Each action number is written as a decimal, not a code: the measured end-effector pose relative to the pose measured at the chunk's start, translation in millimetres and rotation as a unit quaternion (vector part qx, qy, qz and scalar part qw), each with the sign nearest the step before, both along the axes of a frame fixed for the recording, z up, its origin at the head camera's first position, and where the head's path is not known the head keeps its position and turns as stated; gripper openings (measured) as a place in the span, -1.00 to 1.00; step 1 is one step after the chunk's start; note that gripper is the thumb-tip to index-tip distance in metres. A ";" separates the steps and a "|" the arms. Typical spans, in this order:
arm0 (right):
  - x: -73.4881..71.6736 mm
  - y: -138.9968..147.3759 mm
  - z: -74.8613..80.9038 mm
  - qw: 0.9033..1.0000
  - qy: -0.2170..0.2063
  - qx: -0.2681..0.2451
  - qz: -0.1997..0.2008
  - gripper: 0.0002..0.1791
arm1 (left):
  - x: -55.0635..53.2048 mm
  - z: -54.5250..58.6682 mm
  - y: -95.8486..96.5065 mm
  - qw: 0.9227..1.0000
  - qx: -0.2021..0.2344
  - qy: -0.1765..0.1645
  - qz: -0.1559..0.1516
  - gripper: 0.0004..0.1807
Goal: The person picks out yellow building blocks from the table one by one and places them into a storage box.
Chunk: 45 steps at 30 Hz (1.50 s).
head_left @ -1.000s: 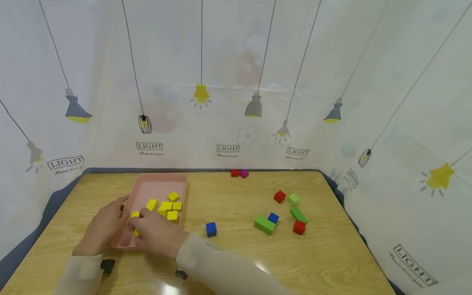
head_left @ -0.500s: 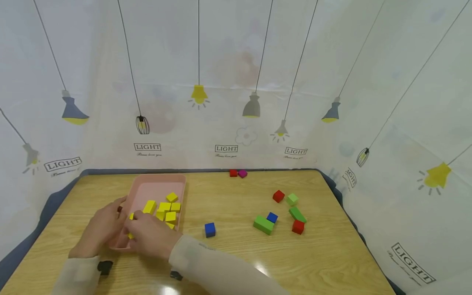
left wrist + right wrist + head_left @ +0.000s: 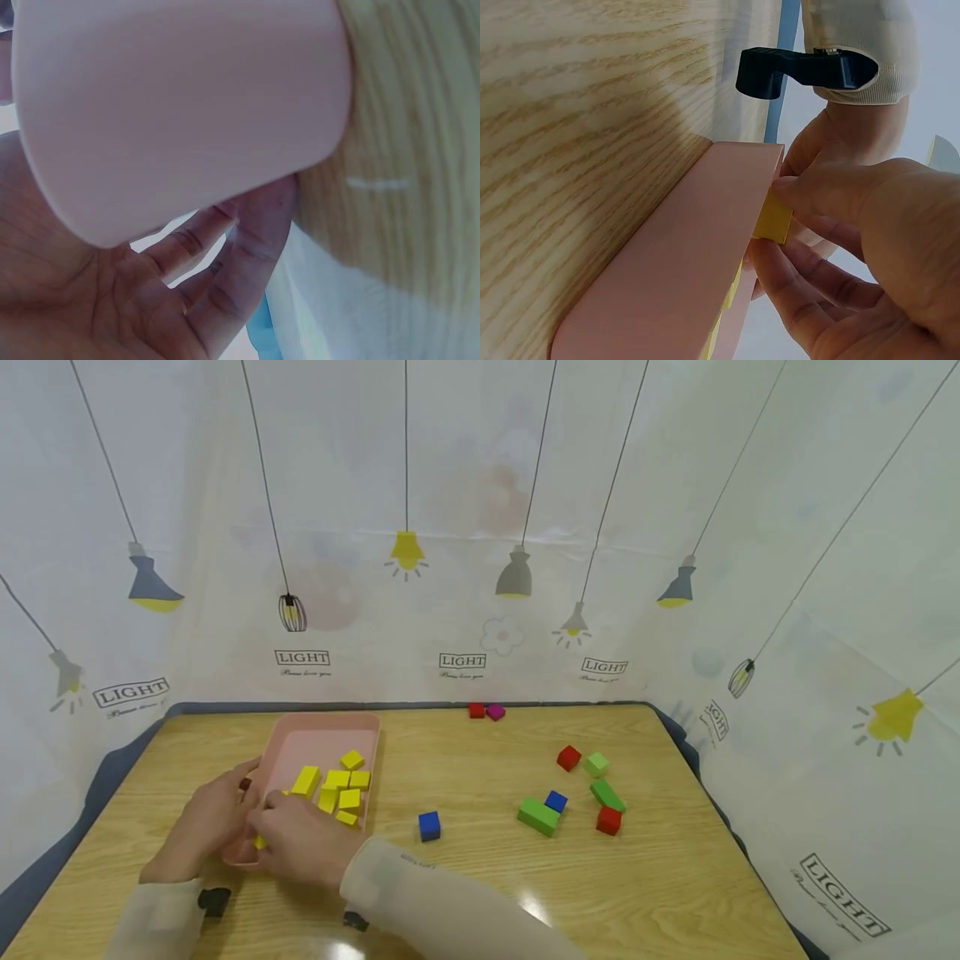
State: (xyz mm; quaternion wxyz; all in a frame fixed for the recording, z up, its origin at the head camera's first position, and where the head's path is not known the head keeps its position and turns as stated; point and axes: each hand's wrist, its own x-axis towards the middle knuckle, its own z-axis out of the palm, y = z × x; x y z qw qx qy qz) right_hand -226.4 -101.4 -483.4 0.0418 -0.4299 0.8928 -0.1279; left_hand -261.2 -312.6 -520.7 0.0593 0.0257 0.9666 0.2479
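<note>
A pink tray (image 3: 322,732) stands at the left of the table, with several yellow blocks (image 3: 349,800) inside. My left hand (image 3: 213,814) holds the tray's left side; in the left wrist view its fingers (image 3: 251,232) curl against the outer wall. Over the tray's near left part, my right hand (image 3: 307,839) pinches a yellow block (image 3: 774,217) between thumb and fingertips, right at the rim in the right wrist view. Much of this block is covered by the hand in the head view. A small dark red patch (image 3: 245,784) shows by the left hand's fingers.
A blue cube (image 3: 430,827) lies right of the tray. Farther right are a green block (image 3: 538,817), another blue cube (image 3: 556,802), red cubes (image 3: 569,758) and a light green cube (image 3: 597,765). A red block (image 3: 477,711) and a magenta block (image 3: 496,712) sit at the back edge.
My right hand has shifted slightly left and nearer within the tray, uncovering yellow blocks by its right side. My left hand stays at the tray's left side.
</note>
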 end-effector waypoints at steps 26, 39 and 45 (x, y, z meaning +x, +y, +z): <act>2.6 15.1 -1.0 1.000 -0.013 -0.007 -0.003 -0.71 | 0.4 0.1 3.9 1.000 0.014 -0.014 0.010 -0.27; 2.5 51.4 -6.1 0.997 -0.022 -0.044 -0.056 -0.72 | -0.8 -2.1 8.1 1.000 0.004 -0.022 0.018 -0.26; -0.4 76.4 -10.5 0.993 -0.011 -0.051 -0.106 -0.73 | -0.8 -0.1 11.0 1.000 0.002 -0.019 0.015 -0.27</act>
